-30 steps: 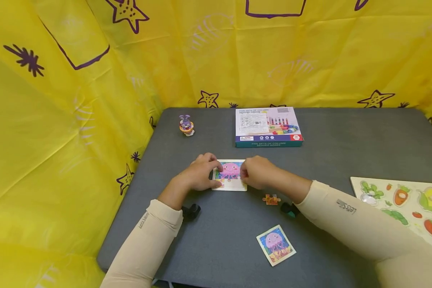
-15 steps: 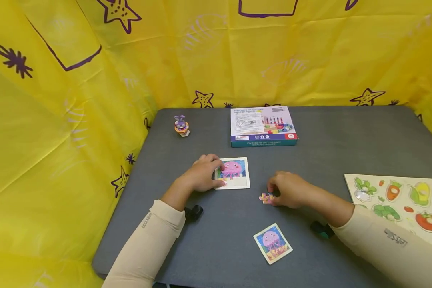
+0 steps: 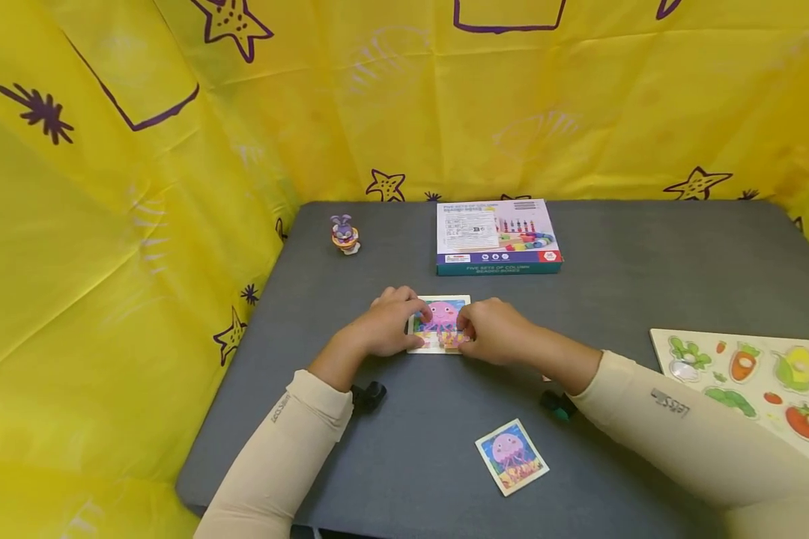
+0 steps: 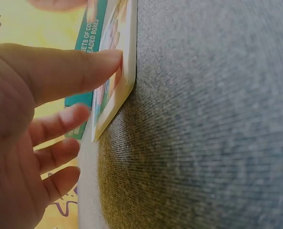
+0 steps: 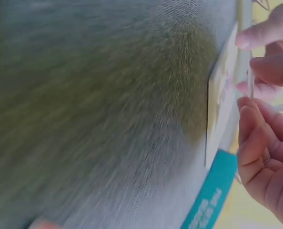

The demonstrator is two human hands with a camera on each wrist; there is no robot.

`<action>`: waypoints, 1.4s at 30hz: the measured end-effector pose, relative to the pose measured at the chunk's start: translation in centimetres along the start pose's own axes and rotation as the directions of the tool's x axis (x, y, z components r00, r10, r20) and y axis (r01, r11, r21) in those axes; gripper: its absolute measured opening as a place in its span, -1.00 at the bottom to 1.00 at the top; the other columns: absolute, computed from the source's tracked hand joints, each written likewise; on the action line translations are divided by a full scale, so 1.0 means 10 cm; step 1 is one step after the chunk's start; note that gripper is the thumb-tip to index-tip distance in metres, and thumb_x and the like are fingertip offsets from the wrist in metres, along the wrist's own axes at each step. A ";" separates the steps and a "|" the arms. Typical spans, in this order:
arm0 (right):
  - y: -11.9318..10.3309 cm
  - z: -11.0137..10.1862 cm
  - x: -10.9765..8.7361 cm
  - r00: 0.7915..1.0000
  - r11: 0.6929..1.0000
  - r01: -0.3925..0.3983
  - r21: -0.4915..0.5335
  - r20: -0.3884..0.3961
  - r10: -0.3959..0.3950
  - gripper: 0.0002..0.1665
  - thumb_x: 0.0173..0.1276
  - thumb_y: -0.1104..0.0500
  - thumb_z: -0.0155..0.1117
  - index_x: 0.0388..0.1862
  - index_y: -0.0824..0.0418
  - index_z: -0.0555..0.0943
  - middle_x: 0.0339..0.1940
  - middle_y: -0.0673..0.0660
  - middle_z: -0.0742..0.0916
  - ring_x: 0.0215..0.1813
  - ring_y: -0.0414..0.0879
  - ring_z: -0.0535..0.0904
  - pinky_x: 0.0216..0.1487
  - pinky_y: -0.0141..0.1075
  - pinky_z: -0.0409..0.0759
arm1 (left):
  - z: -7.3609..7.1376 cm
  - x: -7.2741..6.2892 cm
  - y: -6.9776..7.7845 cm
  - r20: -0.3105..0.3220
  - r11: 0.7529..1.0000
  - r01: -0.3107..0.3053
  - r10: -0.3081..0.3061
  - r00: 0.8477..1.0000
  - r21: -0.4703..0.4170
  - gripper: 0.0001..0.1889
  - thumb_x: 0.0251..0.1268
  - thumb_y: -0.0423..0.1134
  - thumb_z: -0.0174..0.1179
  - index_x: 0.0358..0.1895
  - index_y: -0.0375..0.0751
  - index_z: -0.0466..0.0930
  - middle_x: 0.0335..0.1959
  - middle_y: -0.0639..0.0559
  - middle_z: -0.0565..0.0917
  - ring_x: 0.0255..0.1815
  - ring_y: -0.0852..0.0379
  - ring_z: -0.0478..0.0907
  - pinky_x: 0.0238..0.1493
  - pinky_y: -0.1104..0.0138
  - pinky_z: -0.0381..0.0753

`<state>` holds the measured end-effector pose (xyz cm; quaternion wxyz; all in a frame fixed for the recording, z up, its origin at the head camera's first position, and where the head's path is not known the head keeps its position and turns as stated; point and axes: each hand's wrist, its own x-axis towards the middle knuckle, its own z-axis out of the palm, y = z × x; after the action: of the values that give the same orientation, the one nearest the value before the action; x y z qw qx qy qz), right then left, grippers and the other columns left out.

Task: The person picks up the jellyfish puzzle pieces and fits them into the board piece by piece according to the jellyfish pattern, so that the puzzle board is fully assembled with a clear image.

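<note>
A jellyfish jigsaw board (image 3: pixel 438 350) with a pale rim lies on the dark grey table. At its left side my left hand (image 3: pixel 391 323) rests, thumb on the lower corner and a finger near the upper part; the left wrist view has the straight thumb (image 4: pixel 79 74) pressing the picture and several other fingers relaxed. My right hand (image 3: pixel 499 331) pinches a thin jigsaw piece (image 5: pixel 250 81) between thumb and fingers, above the board's lower right part. The right wrist view gives this piece edge-on, apart from the board (image 5: pixel 217 112).
A jellyfish picture card (image 3: pixel 512 457) lies nearer the front edge. Behind the board is a beaded-toy box (image 3: pixel 499 239), with a purple bunny figurine (image 3: pixel 344 234) to its left. A vegetable puzzle board (image 3: pixel 748 374) lies at the right. A small piece (image 3: pixel 546 378) peeks out beneath the right forearm.
My right hand went from the board rightward to the table, took hold of a jigsaw piece, and came back over the board with it. The left hand has stayed at the board's left side.
</note>
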<state>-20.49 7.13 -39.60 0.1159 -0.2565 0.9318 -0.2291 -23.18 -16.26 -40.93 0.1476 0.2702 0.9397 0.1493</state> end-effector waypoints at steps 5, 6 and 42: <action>-0.05 0.07 0.17 1.000 1.000 0.006 -0.014 0.030 -0.006 -0.77 0.16 0.12 0.53 -0.29 0.21 0.70 -0.53 -0.02 0.63 -0.36 -0.09 0.51 -0.32 -0.25 0.47 | 0.01 0.04 0.02 0.016 0.996 -0.084 0.084 0.996 -0.028 -0.80 0.27 -0.24 0.38 -0.05 -0.01 0.71 -0.15 0.08 0.65 -0.05 0.07 0.43 0.08 0.17 0.39; -0.06 0.08 0.19 0.999 1.000 0.006 -0.017 0.032 -0.006 -0.77 0.15 0.12 0.53 -0.30 0.21 0.70 -0.54 -0.02 0.62 -0.36 -0.09 0.51 -0.32 -0.25 0.46 | 0.02 0.04 0.02 0.018 0.995 -0.094 0.095 0.995 -0.033 -0.82 0.27 -0.26 0.36 -0.07 -0.03 0.72 -0.21 0.10 0.65 -0.09 0.10 0.44 0.05 0.20 0.40; 0.09 0.07 0.44 0.997 0.998 -0.069 0.012 0.027 0.068 -0.83 0.15 0.15 0.46 -0.60 0.06 0.69 -0.58 -0.02 0.67 -0.39 -0.08 0.55 -0.39 -0.27 0.45 | 0.00 0.16 0.16 0.020 1.000 0.012 -0.013 1.000 0.017 -0.94 0.25 -0.25 0.33 -0.25 0.00 0.69 -0.47 0.13 0.58 -0.32 0.12 0.50 -0.26 0.28 0.44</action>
<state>-24.35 5.19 -41.11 0.1377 -0.2268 0.9370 -0.2273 -23.77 -14.12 -40.66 0.1555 0.2670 0.9410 0.1377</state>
